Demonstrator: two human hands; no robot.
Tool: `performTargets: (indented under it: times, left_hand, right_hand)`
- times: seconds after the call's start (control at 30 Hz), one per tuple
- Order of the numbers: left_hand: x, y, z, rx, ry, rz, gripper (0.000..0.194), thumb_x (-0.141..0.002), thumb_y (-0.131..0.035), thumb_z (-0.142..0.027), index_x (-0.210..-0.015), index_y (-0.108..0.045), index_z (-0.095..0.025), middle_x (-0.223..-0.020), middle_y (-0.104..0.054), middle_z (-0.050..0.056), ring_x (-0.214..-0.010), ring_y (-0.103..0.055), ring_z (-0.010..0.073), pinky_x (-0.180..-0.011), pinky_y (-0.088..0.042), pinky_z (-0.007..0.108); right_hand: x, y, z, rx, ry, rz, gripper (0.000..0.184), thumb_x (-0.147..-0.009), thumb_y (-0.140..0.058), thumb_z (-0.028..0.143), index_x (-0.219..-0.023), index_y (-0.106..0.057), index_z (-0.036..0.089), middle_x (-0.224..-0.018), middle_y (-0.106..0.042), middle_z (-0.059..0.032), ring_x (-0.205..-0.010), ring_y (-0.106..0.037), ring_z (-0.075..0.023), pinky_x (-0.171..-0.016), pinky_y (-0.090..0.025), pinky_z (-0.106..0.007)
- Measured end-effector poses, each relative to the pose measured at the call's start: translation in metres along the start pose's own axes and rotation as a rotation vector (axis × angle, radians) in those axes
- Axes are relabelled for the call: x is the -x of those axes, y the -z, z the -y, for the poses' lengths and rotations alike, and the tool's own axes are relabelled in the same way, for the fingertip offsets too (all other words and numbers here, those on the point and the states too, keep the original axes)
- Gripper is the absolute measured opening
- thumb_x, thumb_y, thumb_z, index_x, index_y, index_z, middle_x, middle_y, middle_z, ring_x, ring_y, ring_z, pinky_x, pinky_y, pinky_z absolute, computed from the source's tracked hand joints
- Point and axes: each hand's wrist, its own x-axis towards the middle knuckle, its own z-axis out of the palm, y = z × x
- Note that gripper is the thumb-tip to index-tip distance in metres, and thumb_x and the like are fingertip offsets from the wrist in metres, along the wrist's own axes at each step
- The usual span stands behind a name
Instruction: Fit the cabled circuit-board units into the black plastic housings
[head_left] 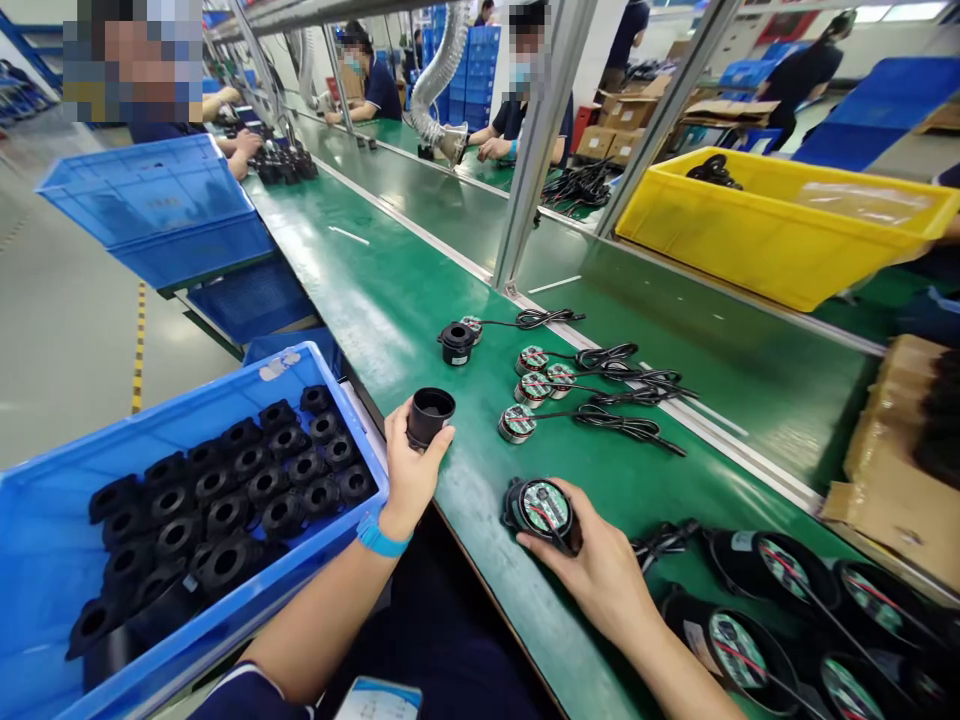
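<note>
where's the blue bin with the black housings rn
In the head view, the blue bin sits at the lower left, beside the near edge of the green bench, left of the left hand.

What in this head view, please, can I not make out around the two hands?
All in the head view:
- Black plastic cup in the left hand: lower side, behind fingers.
- Black round housing in the right hand: underside, turned away.
- Blue plastic crate: left end, cut off by the edge.
- White-and-blue flat object: lower part, cut off by the bottom edge.
</note>
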Motion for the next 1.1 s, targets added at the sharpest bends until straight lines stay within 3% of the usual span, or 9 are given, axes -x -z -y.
performTargets:
  times: [0.1,0.17,0.23,0.33,0.53,0.7,0.87,1.0,1.1]
  left_hand:
    - [0.002,0.001,-0.002,0.009,-0.012,0.0,0.063,-0.082,-0.078,-0.05,-0.133,-0.056,-0.022,-0.127,-0.056,0.01,-0.123,-0.057,0.0265,-0.11,-0.045,0.044]
    - [0.004,0.001,-0.003,0.012,-0.038,-0.004,0.062,-0.082,-0.079,-0.049,-0.133,-0.056,-0.022,-0.127,-0.056,0.01,-0.122,-0.058,0.0265,-0.109,-0.047,0.043]
    - [0.005,0.001,-0.003,0.005,-0.069,-0.009,0.061,-0.082,-0.078,-0.047,-0.133,-0.056,-0.023,-0.126,-0.056,0.01,-0.122,-0.058,0.0264,-0.108,-0.048,0.043]
    - [0.006,0.002,-0.002,-0.019,-0.093,-0.01,0.06,-0.082,-0.078,-0.046,-0.133,-0.056,-0.023,-0.126,-0.056,0.01,-0.122,-0.058,0.0265,-0.108,-0.048,0.044]
    - [0.005,0.001,-0.001,-0.033,-0.098,-0.017,0.06,-0.083,-0.077,-0.047,-0.133,-0.055,-0.023,-0.127,-0.057,0.01,-0.123,-0.058,0.0274,-0.109,-0.047,0.045]
    - [0.003,0.0,-0.001,-0.039,-0.096,-0.013,0.059,-0.083,-0.077,-0.048,-0.133,-0.055,-0.023,-0.126,-0.057,0.01,-0.122,-0.057,0.0273,-0.109,-0.046,0.046]
    - [0.003,0.0,0.0,-0.051,-0.102,-0.013,0.059,-0.083,-0.077,-0.048,-0.133,-0.055,-0.023,-0.126,-0.057,0.009,-0.122,-0.057,0.0269,-0.109,-0.046,0.045]
    - [0.004,-0.001,-0.002,-0.057,-0.108,-0.026,0.058,-0.083,-0.077,-0.048,-0.13,-0.056,-0.023,-0.125,-0.057,0.009,-0.12,-0.058,0.0267,-0.109,-0.047,0.045]
    - [0.004,-0.001,-0.003,-0.065,-0.105,-0.026,0.057,-0.083,-0.077,-0.048,-0.13,-0.057,-0.023,-0.123,-0.058,0.009,-0.119,-0.059,0.0267,-0.107,-0.048,0.045]
  right_hand:
    - [0.007,0.004,0.006,-0.083,0.051,-0.273,0.064,-0.085,-0.071,0.057,-0.137,-0.051,0.027,-0.126,-0.07,-0.0064,-0.104,-0.073,-0.0244,-0.086,-0.06,-0.034]
    - [0.008,0.005,0.008,-0.079,0.077,-0.421,0.069,-0.084,-0.072,0.06,-0.14,-0.05,0.026,-0.132,-0.068,-0.0087,-0.108,-0.072,-0.0259,-0.088,-0.059,-0.035]
    - [0.005,0.001,0.006,0.035,0.115,-0.367,0.066,-0.085,-0.069,0.065,-0.135,-0.055,0.024,-0.116,-0.075,-0.0082,-0.091,-0.076,-0.0265,-0.073,-0.062,-0.034]
    - [-0.002,-0.006,0.001,0.167,0.178,-0.201,0.059,-0.088,-0.061,0.069,-0.125,-0.062,0.023,-0.084,-0.078,-0.002,-0.062,-0.074,-0.0249,-0.048,-0.055,-0.032]
    - [0.0,-0.002,0.001,0.101,0.228,-0.343,0.064,-0.091,-0.061,0.063,-0.139,-0.049,0.023,-0.123,-0.073,-0.0083,-0.096,-0.075,-0.0244,-0.075,-0.06,-0.032]
    - [-0.002,-0.009,0.002,0.206,0.289,-0.228,0.054,-0.092,-0.057,0.067,-0.125,-0.06,0.024,-0.084,-0.077,-0.0016,-0.062,-0.067,-0.0211,-0.059,-0.054,-0.032]
    - [0.003,-0.007,0.004,0.182,0.29,-0.338,0.062,-0.092,-0.062,0.062,-0.139,-0.051,0.023,-0.116,-0.074,-0.0092,-0.081,-0.066,-0.0222,-0.075,-0.056,-0.035]
    - [0.002,-0.012,0.004,0.224,0.381,-0.263,0.056,-0.093,-0.059,0.065,-0.129,-0.057,0.021,-0.082,-0.076,-0.0025,-0.069,-0.063,-0.021,-0.078,-0.053,-0.037]
    - [0.002,-0.011,0.005,0.218,0.363,-0.288,0.057,-0.093,-0.058,0.064,-0.131,-0.056,0.021,-0.094,-0.077,-0.0046,-0.075,-0.063,-0.0214,-0.079,-0.052,-0.037]
